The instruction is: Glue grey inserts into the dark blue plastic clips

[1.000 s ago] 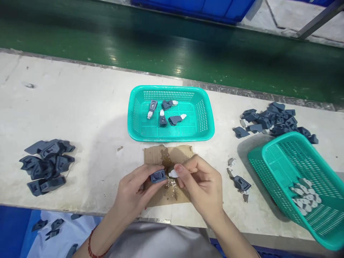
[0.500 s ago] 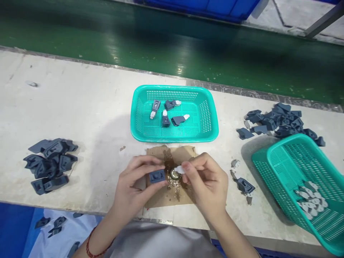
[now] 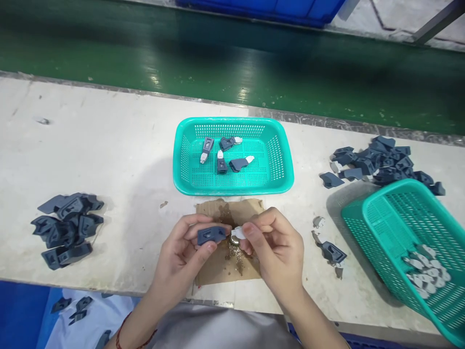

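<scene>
the left hand pinches a dark block, the right hand a small white piece just beside its end, above stained cardboard. beyond, a green basket contains four dark parts with white tips; a second basket on the right contains white bits. a left heap and a right heap lie on the table.

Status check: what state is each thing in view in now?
Left hand: holding gray part
Right hand: pinching white piece
Gray part: held, tip toward white piece
White piece: held, contact with gray part unclear
Middle basket: upright, holding four gray-and-white pieces
Right basket: open, holding loose white pieces
Left pile: loose, gray
Right pile: loose, mostly gray
Cardboard: flat, stained
</scene>
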The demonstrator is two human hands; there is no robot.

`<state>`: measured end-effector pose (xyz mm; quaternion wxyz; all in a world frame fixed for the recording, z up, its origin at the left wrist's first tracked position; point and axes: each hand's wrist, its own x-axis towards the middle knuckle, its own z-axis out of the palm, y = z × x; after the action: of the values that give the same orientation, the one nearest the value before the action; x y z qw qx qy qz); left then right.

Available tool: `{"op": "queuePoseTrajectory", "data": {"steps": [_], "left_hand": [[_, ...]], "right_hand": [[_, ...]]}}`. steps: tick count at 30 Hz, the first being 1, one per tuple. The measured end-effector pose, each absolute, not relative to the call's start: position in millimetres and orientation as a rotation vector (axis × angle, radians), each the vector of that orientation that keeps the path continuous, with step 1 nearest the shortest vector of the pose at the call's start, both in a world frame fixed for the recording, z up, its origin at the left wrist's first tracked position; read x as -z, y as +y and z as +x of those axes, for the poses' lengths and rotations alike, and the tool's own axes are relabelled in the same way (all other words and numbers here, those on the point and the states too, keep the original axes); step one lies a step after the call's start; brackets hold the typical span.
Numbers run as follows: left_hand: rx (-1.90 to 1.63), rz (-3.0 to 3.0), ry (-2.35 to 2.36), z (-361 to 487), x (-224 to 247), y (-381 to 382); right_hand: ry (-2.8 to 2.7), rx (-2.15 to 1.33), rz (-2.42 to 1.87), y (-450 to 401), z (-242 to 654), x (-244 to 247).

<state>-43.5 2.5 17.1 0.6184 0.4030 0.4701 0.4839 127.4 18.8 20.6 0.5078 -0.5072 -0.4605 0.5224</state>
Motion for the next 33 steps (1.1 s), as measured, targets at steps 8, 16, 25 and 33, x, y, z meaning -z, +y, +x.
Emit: {"op": "queuePoseTrajectory", "data": {"steps": [8,16,25,33], "left_hand": [[-1.107,1.136,1.127,-45.0,-13.4,2.0],[-1.191,1.411,1.183,-47.7,-3.8,-4.4],[-1.218,1.69,1.264,-43.8,-9.5,-1.1],[-1.204,2.02,1.271,-44.1,-4.0,-7.0]], "right_hand": [[-1.324,-1.178,-1.233,17.0,131.7,-17.8],[-1.084,-1.343,-1.238,21.9,127.2,-20.9],[-1.09,-1.37,-1.296,20.2,124.6,-21.7],[-1.1,-1.392,-1.368,14.0,123.2,-20.3]]}}
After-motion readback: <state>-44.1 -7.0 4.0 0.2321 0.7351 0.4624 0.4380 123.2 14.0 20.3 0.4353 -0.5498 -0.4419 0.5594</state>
